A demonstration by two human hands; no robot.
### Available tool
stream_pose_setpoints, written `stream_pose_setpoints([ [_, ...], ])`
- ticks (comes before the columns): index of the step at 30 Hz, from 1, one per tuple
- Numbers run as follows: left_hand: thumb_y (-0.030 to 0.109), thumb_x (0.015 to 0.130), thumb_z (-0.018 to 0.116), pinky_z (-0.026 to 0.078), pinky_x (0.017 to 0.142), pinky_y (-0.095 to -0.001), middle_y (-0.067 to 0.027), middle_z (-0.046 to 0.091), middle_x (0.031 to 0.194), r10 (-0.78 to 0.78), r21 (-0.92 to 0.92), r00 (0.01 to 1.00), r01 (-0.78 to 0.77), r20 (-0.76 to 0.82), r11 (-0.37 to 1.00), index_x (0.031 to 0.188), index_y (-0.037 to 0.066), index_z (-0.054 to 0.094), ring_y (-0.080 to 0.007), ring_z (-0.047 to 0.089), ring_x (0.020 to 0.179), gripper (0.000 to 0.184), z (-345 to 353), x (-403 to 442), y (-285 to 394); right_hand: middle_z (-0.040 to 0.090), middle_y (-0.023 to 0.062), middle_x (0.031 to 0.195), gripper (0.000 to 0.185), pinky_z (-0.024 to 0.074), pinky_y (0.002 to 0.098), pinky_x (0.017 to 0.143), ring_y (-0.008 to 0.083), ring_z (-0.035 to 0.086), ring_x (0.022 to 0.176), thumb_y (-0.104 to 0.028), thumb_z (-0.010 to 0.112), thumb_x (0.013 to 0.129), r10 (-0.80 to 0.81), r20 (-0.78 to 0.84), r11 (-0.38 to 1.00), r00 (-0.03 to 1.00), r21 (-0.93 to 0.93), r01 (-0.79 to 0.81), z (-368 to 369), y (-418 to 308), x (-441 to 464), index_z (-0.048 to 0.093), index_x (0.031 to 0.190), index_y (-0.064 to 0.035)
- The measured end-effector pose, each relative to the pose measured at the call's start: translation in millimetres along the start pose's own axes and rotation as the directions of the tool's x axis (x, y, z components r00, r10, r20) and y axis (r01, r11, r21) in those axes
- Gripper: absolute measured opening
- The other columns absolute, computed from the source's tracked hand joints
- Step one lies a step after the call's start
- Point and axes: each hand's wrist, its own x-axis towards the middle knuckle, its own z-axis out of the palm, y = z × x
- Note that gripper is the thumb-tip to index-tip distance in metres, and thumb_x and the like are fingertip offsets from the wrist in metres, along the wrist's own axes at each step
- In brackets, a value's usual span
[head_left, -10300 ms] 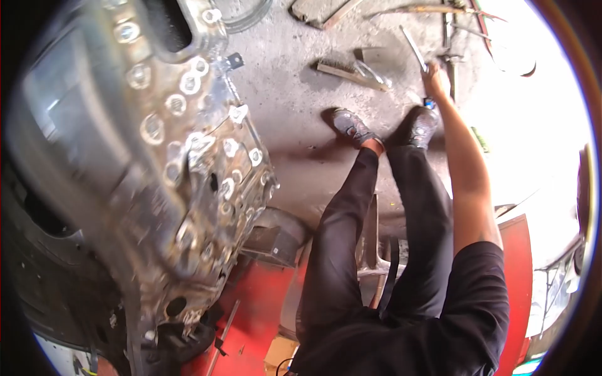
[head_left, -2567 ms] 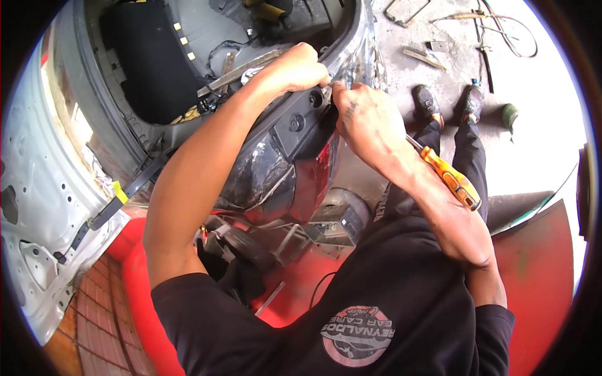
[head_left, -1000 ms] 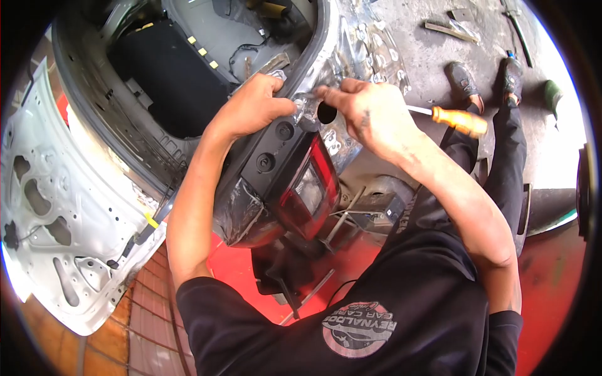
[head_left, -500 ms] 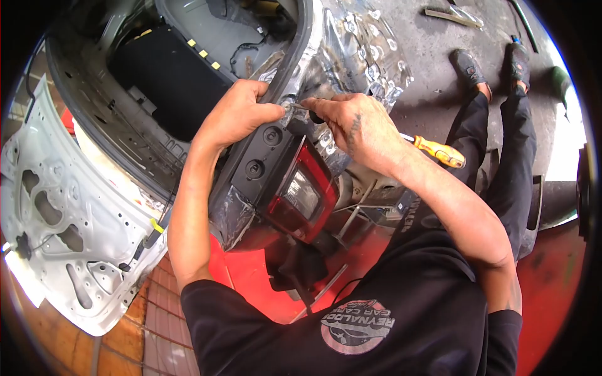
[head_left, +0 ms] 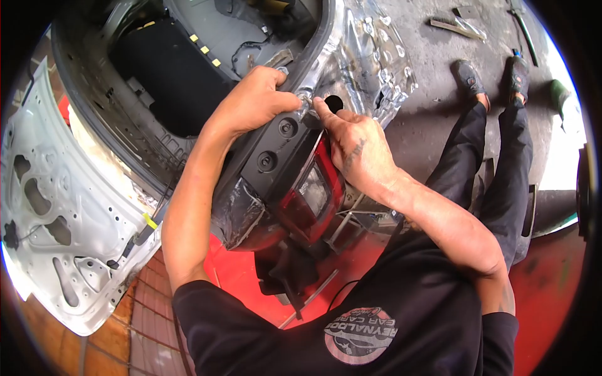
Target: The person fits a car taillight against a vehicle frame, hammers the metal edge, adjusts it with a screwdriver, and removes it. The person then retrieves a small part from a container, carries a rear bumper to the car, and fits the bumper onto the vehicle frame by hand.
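My left hand [head_left: 260, 99] is closed at the edge of the car's rear opening [head_left: 313, 59], fingers curled over it and thumb pressed near the bare-metal seam. My right hand [head_left: 359, 147] meets it there, index finger extended to the seam beside the left thumb. Its other fingers are curled under; what they hold, if anything, is hidden. Just below both hands is the tail light [head_left: 313, 191], red and clear, with a black mounting strip [head_left: 266, 161] bearing two round recesses. A black round spot [head_left: 333, 103] shows beside my right index finger.
A bare white car panel [head_left: 59, 219] with cut-outs stands at the left. Crumpled bare metal [head_left: 370, 50] forms the car's rear corner. Another person's legs [head_left: 511, 138] are at the right. Metal scraps [head_left: 458, 28] lie on the floor.
The yellow-handled screwdriver seen behind my right hand is out of sight. My right hand has tilted more upright, its index finger now straightened against the seam. The view has shifted slightly.
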Motion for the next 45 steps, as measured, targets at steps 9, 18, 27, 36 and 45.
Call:
stream_pose_setpoints([
  [9,0.016,0.075,0.07,0.04,0.051,-0.0288,-0.0004,0.054,0.063,0.008,-0.016,1.0,-0.009,-0.009,1.0,0.071,-0.004,0.06,-0.0075,0.051,0.059,0.022,0.3,2.6,-4.5,0.064,0.0174,0.082,0.057,0.0534,0.0466,0.064,0.0381,0.065,0.07,0.002,0.059,0.081,-0.065,0.033,0.998,0.997,-0.014,0.066,2.3,8.3,-2.9,0.058,0.138,-0.0005],
  [18,0.019,0.075,0.07,0.042,0.053,-0.0304,-0.0043,0.059,0.063,-0.012,-0.012,1.0,0.012,-0.001,1.0,0.074,-0.007,0.064,-0.0098,0.055,0.06,0.026,0.7,2.2,-4.9,0.063,0.0197,0.08,0.053,0.0519,0.0462,0.066,0.0396,0.064,0.072,0.006,0.059,0.082,-0.032,-0.065,0.964,0.997,0.261,0.049,9.8,18.1,-2.5,0.059,0.135,0.0028],
  [27,0.027,0.08,0.073,0.046,0.058,-0.0302,-0.0046,0.063,0.067,-0.04,-0.016,0.998,0.04,0.041,0.999,0.08,-0.007,0.067,-0.0104,0.058,0.063,0.035,-3.5,-2.8,4.6,0.073,0.0222,0.096,0.036,0.0567,0.0354,0.077,0.0267,0.074,0.087,-0.008,0.062,0.096,0.043,-0.002,0.952,0.999,0.302,-0.041,-34.0,56.8,-2.9,0.062,0.13,0.0024],
  [36,0.038,0.079,0.076,0.052,0.075,-0.0402,-0.0233,0.068,0.084,0.142,0.182,0.985,-0.124,-0.093,0.976,0.092,-0.011,0.065,-0.0272,0.068,0.081,0.052,6.8,5.4,2.0,0.055,0.0043,0.068,0.024,0.0546,0.0338,0.048,0.0172,0.058,0.052,-0.022,0.058,0.099,0.785,-0.029,0.503,0.618,0.614,-0.609,-173.1,206.2,-64.1,0.059,0.114,-0.0027],
  [45,0.027,0.074,0.071,0.052,0.08,-0.0437,-0.0275,0.068,0.088,0.169,0.162,0.982,-0.153,-0.09,0.975,0.093,-0.007,0.067,-0.0385,0.069,0.088,0.04,10.6,1.2,13.2,0.055,0.007,0.073,0.033,0.0588,0.0387,0.051,0.0204,0.061,0.058,-0.009,0.062,0.093,0.83,0.114,0.387,0.547,0.588,-0.71,-219.8,248.8,-115.5,0.056,0.124,0.0037],
])
